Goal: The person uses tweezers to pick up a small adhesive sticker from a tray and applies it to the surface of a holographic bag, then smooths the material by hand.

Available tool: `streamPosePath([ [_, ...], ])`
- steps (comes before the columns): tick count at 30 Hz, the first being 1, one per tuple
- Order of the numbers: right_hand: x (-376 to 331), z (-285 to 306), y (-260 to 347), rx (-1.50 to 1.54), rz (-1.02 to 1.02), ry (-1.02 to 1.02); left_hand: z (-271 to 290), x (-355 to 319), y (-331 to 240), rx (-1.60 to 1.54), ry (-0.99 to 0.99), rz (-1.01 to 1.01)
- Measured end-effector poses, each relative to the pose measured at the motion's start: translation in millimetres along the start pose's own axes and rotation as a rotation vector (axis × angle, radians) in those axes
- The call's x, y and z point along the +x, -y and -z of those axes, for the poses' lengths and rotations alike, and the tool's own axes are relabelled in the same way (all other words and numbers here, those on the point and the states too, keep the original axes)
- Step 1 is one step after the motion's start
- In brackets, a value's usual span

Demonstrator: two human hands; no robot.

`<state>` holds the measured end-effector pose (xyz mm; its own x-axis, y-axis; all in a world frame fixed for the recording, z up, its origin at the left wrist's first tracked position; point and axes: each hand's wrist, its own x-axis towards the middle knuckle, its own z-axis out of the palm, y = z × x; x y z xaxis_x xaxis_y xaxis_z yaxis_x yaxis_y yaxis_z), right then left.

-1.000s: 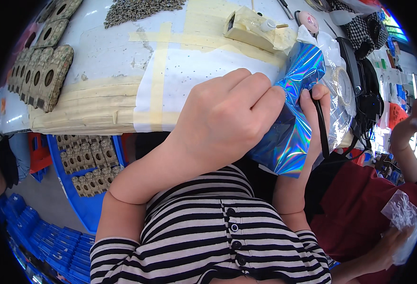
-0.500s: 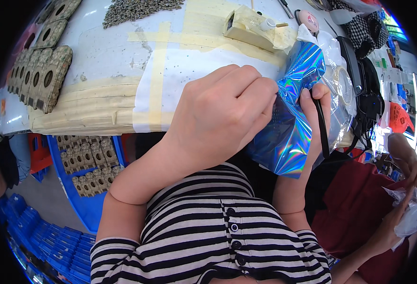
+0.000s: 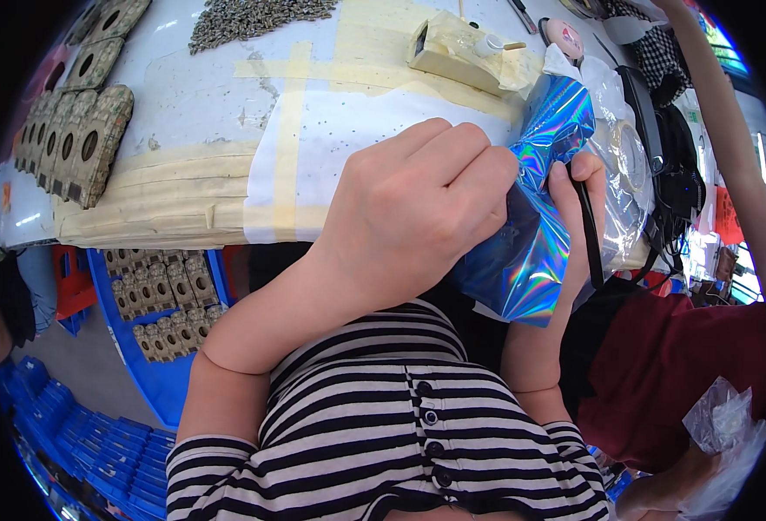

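A shiny blue iridescent foil bag [image 3: 535, 260] is bunched up between my hands, creased at its gathered middle. My left hand [image 3: 426, 204] is closed in a fist against the bag's left side, knuckles up, its fingertips hidden behind the fingers. From the right, my right hand [image 3: 581, 187] pinches the bag with thumb and bent fingers. A narrow black strip [image 3: 589, 230] also sits in that hand and hangs down across the palm; whether it is a tool or a strap I cannot tell.
Ahead on the table lie a pile of small metal parts [image 3: 253, 19] and a cream box [image 3: 461, 61]. Camouflage-patterned housings [image 3: 88, 143] stand at left; more fill a blue tray [image 3: 153, 373] below. At right are clear tape rolls [image 3: 630, 156], a black bag [image 3: 678, 165] and a co-worker in maroon [image 3: 661, 373].
My hands and the foil bag have barely shifted. At right, the co-worker's arm now reaches up toward the far table, and clear plastic bags have moved lower.
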<state>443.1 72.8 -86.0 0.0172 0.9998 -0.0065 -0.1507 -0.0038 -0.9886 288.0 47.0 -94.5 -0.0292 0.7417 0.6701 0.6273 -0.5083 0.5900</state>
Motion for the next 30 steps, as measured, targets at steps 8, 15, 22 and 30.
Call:
streamPosePath([
  [8, 0.6, 2.3, -1.1, 0.036, -0.032, 0.009, 12.6, -3.1, 4.3, 0.04, 0.073, 0.098],
  [15, -0.4, 1.5, -0.9, 0.036, -0.04, 0.011, 13.9, -7.5, 9.6, -0.058, 0.103, 0.196],
  [22, 1.7, 4.6, -2.5, 0.029, -0.021, 0.02, 18.0, -4.8, 10.4, -0.099, 0.141, 0.278],
  [30, 1.7, 4.0, -2.6, 0.016, -0.022, 0.01, 17.8, -5.7, 14.5, -0.077, 0.138, 0.22],
])
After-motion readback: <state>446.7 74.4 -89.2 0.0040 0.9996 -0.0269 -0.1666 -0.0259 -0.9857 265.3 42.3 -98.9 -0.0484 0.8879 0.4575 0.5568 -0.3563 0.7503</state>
